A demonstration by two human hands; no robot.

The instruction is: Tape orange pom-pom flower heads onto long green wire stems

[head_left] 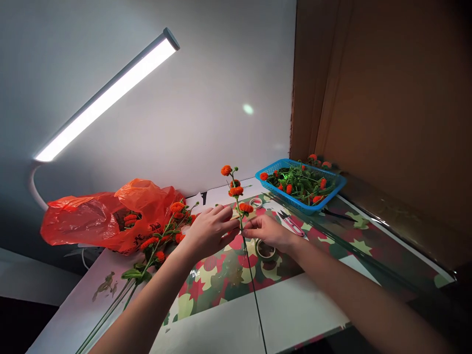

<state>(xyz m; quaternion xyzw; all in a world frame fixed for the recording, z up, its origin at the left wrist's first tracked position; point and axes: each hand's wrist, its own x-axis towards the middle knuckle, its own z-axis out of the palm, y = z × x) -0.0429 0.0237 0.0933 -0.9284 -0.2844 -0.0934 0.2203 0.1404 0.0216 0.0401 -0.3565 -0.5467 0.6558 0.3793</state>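
Note:
Between my two hands stands an upright artificial flower stem (251, 275) with several orange blooms (236, 191) and small green buds near its top. My left hand (214, 228) pinches the stem from the left, just below the lowest bloom. From the right, the fingertips of my right hand (267, 230) close on the same stem at about the same height. Whatever small piece may lie between the fingertips is hidden. Under my right hand is a roll of tape (266, 250) on the camouflage-patterned mat (221, 280).
A blue basket (309, 209) of green pieces and orange blooms stands back right, with pink-handled snips (291, 223) and another tape roll (255, 202) nearby. At left lie a red plastic bag (84, 216) and finished-looking flower stems (147, 260). A lit lamp (106, 101) hangs above.

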